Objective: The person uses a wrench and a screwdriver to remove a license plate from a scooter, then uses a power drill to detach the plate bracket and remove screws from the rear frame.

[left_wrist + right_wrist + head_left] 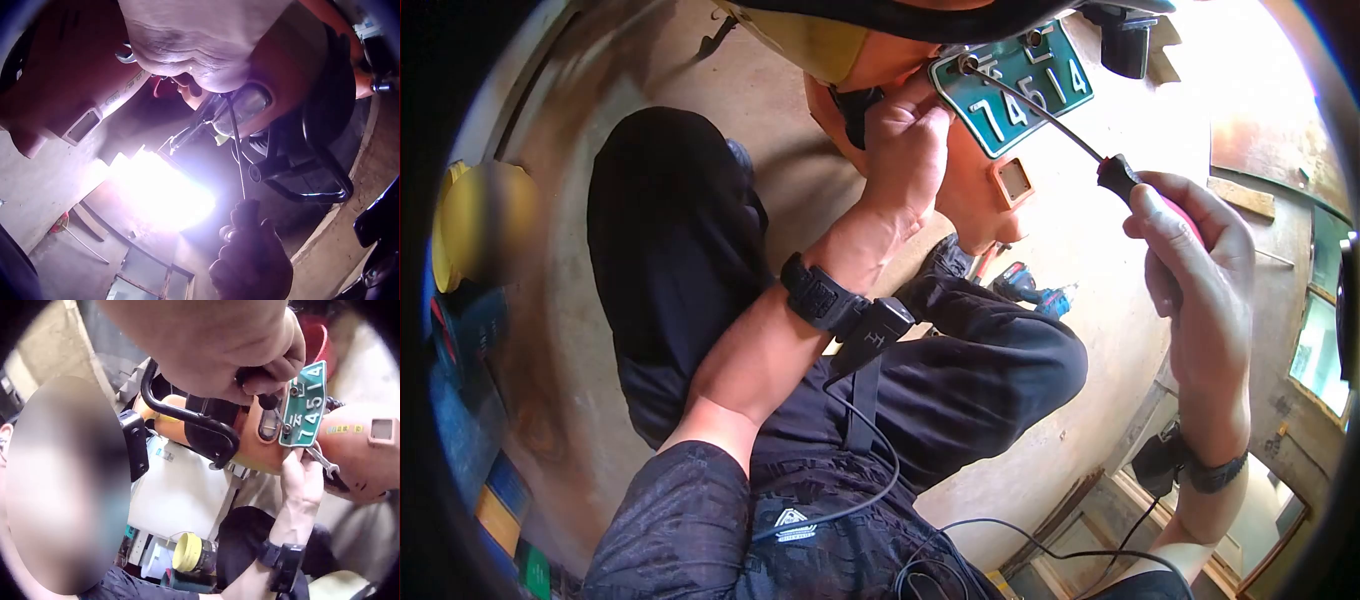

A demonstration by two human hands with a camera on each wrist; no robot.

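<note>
A green number plate (1055, 75) is mounted at the rear of an orange scooter (359, 450), tilted in the head view. My right hand (1200, 245) grips a screwdriver (1117, 178) by its red and black handle. Its long shaft crosses the plate, and the tip meets a bolt (968, 64) near the plate's corner. My left hand (905, 150) is at the plate's lower edge, fingertips partly hidden behind it. In the right wrist view, that hand holds an open-ended wrench (326, 464), whose jaw end sticks out past the fingers. A second bolt (1035, 38) sits further along the plate.
A cordless drill (1015, 283) lies on the floor beyond my bent leg. The scooter's black grab rail (187, 415) curves close to my right hand. A yellow bucket (187, 551) stands behind, and a red basket (317, 347) is beyond the plate.
</note>
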